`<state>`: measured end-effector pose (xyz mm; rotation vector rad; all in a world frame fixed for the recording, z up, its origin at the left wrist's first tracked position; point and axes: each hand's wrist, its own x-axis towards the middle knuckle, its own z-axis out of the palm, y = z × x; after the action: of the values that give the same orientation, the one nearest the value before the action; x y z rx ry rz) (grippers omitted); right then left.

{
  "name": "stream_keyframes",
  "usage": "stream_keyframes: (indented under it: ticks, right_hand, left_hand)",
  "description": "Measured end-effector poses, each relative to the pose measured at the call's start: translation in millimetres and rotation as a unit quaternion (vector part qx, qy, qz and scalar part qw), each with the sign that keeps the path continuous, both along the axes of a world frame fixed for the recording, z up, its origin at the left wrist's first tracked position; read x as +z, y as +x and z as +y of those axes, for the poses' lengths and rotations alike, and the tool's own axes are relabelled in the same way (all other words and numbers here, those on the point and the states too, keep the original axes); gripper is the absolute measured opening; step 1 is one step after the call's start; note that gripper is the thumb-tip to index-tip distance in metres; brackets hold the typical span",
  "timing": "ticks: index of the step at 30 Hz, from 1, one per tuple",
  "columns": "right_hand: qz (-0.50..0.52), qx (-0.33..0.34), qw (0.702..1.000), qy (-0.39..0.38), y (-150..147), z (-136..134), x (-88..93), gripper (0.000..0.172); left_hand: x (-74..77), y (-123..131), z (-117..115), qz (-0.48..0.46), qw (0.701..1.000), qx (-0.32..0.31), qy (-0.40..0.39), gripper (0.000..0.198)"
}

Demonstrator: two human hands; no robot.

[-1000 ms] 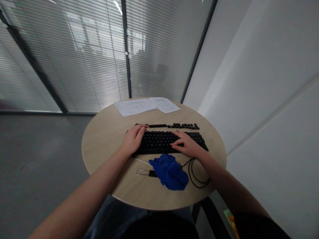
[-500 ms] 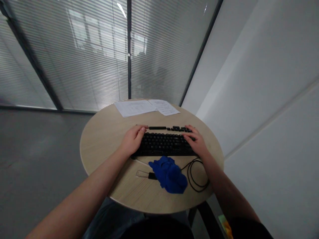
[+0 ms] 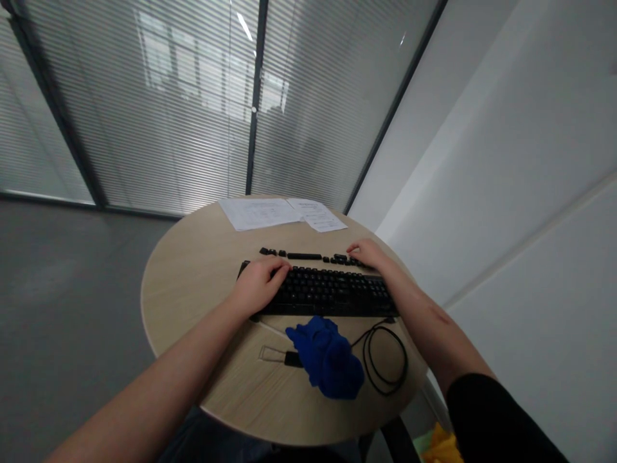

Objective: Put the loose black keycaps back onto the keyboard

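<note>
A black keyboard (image 3: pixel 328 292) lies across the round table. My left hand (image 3: pixel 260 280) rests on its left end, fingers laid over the keys and thumb apart. Behind the keyboard is a row of loose keycaps, with a long space bar keycap (image 3: pixel 304 256) in the middle. My right hand (image 3: pixel 369 252) is over the right end of that row, fingers bent and close together at the small keycaps (image 3: pixel 340 258). Whatever is between those fingertips is hidden. In front of the keyboard lie a crumpled blue cloth (image 3: pixel 328 360) and a wire keycap puller (image 3: pixel 279 355), its black handle partly under the cloth.
Two printed sheets (image 3: pixel 263 213) lie at the far side of the round wooden table (image 3: pixel 193 257). A coiled black cable (image 3: pixel 385 357) is at the front right. Beyond stand a glass partition with blinds (image 3: pixel 193 128) and a white wall (image 3: pixel 506 161) on the right.
My right hand has moved off the keyboard's right end to the loose keycaps behind it. My left hand has shifted onto the keys, uncovering keycaps at the row's left. The view has tilted slightly.
</note>
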<state>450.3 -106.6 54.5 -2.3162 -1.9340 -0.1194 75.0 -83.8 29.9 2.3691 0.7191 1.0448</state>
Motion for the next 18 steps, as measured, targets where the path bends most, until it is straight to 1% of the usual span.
stream_keyframes:
  ticks: [3,6,13,18]
  right_hand:
    - [0.005,0.002,1.000,-0.023,5,16,-1.9,0.017]
    - [0.017,0.004,0.999,-0.036,8,23,-5.0,0.018]
    - [0.046,0.023,0.997,-0.060,4,26,-12.0,0.024]
    - [0.047,0.026,0.997,-0.054,1,30,-16.2,0.027]
  left_hand:
    - [-1.4,0,2,-0.004,1.000,0.002,0.003,0.035]
    - [-1.7,0,2,-0.008,1.000,0.000,0.000,0.034]
    - [0.6,0,-1,-0.009,1.000,-0.004,-0.006,0.032]
    - [-0.4,0,0,-0.010,1.000,-0.006,-0.009,0.032]
